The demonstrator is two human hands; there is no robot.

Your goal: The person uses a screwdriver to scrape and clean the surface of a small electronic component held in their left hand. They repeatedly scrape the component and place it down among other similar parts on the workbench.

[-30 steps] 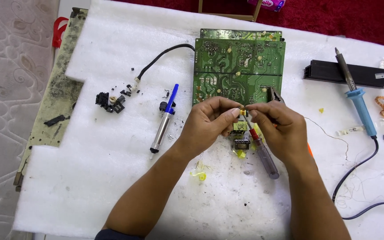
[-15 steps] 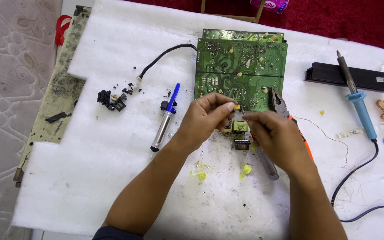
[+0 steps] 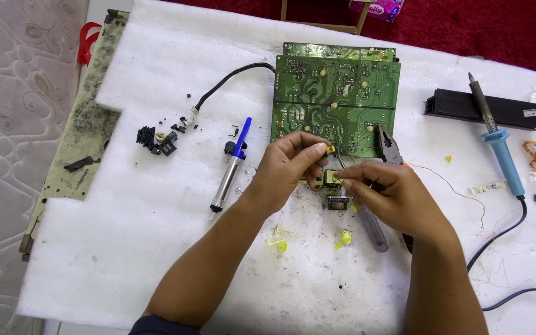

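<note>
My left hand (image 3: 286,170) and my right hand (image 3: 392,198) meet just in front of a green circuit board (image 3: 336,99). Together they pinch a small transformer wrapped in yellow tape (image 3: 332,180). The left fingertips grip a small yellow piece (image 3: 330,150) at its top. The right fingers hold its right side, low over the white foam sheet (image 3: 156,248). A second small dark coil part (image 3: 336,203) lies directly beneath the hands. Bits of yellow tape (image 3: 278,244) lie on the foam in front.
A blue and silver desoldering pump (image 3: 231,166) lies left of the hands. Pliers (image 3: 391,146) rest at the board's right edge. A blue-handled soldering iron (image 3: 497,146) leans on a black bar (image 3: 485,108) at right. Loose black parts (image 3: 155,139) sit far left.
Both hands have stayed at the same spot with the small transformer. The fingers have shifted on it, and the left fingertips now pinch a yellow piece at its top.
</note>
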